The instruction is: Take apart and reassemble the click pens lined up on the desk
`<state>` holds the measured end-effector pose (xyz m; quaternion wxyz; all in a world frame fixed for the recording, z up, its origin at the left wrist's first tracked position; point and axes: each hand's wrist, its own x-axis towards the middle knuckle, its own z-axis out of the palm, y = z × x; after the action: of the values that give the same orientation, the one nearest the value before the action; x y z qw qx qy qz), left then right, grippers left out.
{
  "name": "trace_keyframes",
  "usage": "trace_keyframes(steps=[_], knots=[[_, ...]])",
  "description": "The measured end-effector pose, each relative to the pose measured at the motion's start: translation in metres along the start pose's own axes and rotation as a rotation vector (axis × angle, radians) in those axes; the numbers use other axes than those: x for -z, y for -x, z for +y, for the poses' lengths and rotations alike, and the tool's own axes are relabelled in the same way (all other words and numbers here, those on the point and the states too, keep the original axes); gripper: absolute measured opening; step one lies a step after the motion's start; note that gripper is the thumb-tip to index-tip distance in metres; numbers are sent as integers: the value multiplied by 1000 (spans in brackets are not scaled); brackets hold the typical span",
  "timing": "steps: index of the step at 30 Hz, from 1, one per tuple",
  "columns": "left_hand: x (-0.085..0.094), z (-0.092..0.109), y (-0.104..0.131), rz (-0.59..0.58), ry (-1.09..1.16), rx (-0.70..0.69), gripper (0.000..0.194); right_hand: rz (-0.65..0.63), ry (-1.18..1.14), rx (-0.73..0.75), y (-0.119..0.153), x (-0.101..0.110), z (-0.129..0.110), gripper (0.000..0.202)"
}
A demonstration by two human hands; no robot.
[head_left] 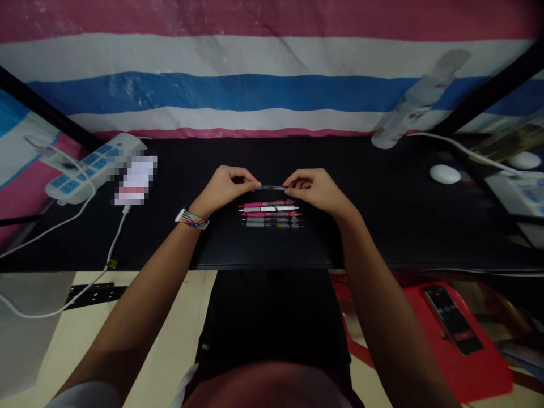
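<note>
Between my two hands a dark, clear-barrelled pen [272, 187] lies level, left to right, just above or on the black desk. Its left end is pinched by the thumb and fingertips of my left hand [229, 184]. My right hand [317, 190] pinches the other end, with the fingers curled in. On the near side of it, several pens lie in a neat row, parallel to it: a pink and red pen [267, 203], a white and pink pen [272, 209], another pink and red pen [272, 215], and dark grey pens [272, 224] nearest me.
On the left are a power strip [96, 168] and a phone [136, 180] on a white cable. A clear bottle [419, 102] stands at the back right, near a white mouse [444, 174]. Below the desk, another phone [453, 319] lies on a red stool [480, 368].
</note>
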<state>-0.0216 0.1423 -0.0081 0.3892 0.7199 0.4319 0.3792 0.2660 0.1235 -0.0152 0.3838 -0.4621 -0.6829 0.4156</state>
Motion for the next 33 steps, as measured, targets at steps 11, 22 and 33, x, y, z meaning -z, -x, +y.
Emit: trace_keyframes(steps=[11, 22, 33], knots=[[7, -5, 2, -146, -191, -109, 21, -37, 156, 89, 4, -2, 0, 11], [4, -7, 2, -163, -229, -131, 16, -12, 202, 100, 8, -1, -4, 7], [-21, -5, 37, 322, 152, 69, 16, 485, -180, -9, 50, -35, -8, 15]])
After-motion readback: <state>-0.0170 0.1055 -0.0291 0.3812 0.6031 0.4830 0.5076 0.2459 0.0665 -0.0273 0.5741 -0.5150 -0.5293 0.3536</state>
